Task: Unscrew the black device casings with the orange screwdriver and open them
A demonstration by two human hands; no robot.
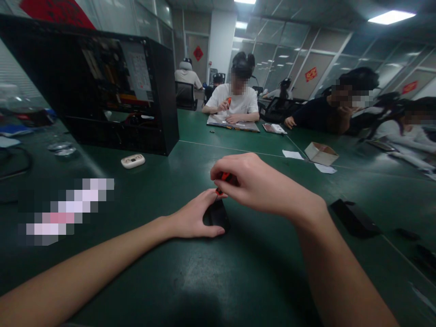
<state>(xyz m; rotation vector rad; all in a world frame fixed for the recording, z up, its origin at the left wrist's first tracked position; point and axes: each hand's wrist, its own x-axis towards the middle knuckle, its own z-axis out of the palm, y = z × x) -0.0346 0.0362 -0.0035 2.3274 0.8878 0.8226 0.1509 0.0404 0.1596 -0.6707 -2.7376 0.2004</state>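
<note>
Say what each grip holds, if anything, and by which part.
The right grip holds the red and black tool by its handle. The left grip steadies a black object, thumb at its near end, fingers toward its far end.

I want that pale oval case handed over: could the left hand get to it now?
Probably yes: nothing seems to stand between the left hand and the pale case, but that hand would likely have to release the black block first.

The scene is viewed from the wearer's head, with the camera aimed forward and down across the green table; the left hand and right hand are framed close, near the centre, while the ceiling is included distantly above
</note>
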